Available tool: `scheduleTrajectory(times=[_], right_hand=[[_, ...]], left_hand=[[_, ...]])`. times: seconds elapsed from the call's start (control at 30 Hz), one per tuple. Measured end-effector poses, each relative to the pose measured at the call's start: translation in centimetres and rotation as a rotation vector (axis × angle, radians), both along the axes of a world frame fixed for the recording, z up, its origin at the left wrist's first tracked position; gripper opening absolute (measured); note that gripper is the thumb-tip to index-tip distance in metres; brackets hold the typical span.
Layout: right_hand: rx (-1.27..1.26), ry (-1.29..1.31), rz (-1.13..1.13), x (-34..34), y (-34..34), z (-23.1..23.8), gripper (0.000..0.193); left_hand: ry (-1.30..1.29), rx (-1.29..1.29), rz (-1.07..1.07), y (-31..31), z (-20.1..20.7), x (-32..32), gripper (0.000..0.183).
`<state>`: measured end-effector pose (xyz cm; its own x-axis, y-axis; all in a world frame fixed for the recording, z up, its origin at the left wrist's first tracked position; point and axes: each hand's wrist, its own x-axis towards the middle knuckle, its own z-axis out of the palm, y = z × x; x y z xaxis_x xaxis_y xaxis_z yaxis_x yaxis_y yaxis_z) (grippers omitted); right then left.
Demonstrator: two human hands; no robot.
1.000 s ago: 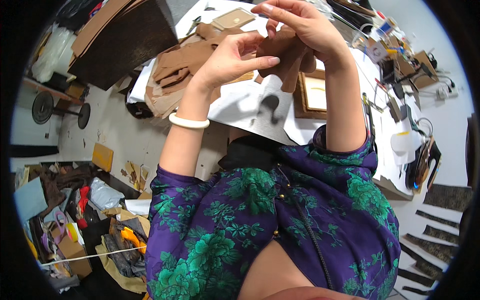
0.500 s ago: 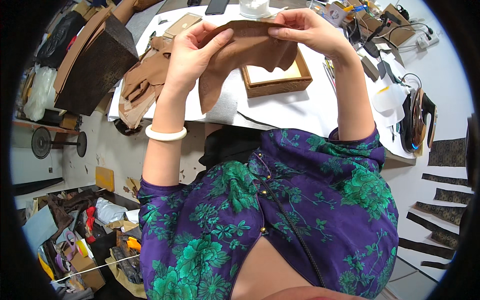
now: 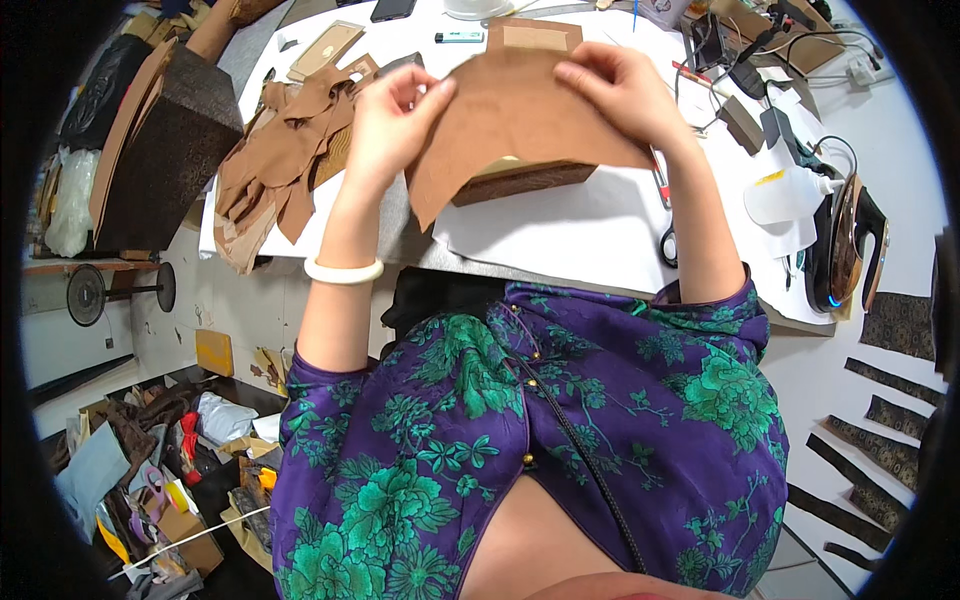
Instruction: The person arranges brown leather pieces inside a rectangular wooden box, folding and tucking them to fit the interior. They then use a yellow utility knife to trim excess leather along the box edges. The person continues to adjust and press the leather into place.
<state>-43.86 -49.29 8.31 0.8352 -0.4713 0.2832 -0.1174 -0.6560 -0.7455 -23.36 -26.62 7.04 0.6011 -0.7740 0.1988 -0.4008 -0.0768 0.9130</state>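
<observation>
Mid-fitting: left hand [image 3: 395, 120] and right hand [image 3: 625, 95] fingers pinched shut on brown leather piece [image 3: 510, 115], box [image 3: 520, 180] just beneath; aligning edges likely needed next

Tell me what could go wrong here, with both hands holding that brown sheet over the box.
The brown sheet, pinched between the left hand and the right hand, hides most of the small box, so it may land askew. The scissors lie by the right forearm and could be knocked.
</observation>
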Motion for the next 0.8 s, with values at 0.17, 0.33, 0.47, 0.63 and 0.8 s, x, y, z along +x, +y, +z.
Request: scheduleTrajectory(times=[0.17,0.33,0.47,0.63,0.8], right_hand=[[-0.279,0.194,-0.026,1.7,1.8,-3.4,0.026],[-0.515,0.219,-0.059,2.1,2.1,-3.5,0.024],[-0.705,0.228,-0.072,2.6,1.9,-3.9,0.018],[-0.757,0.283,-0.046,3.5,2.3,-4.0,0.016],[-0.792,0.317,-0.062,3.8,2.4,-4.0,0.016]], left_hand=[[-0.204,0.149,0.101,0.3,-4.0,0.0,0.021],[-0.447,0.191,0.161,-0.3,-3.7,-0.8,0.020],[-0.634,0.232,0.159,-1.3,-3.2,-1.1,0.019],[-0.822,0.203,0.179,-1.2,-2.5,-1.7,0.014],[-0.806,0.201,-0.049,-0.8,-1.5,-3.2,0.012]])
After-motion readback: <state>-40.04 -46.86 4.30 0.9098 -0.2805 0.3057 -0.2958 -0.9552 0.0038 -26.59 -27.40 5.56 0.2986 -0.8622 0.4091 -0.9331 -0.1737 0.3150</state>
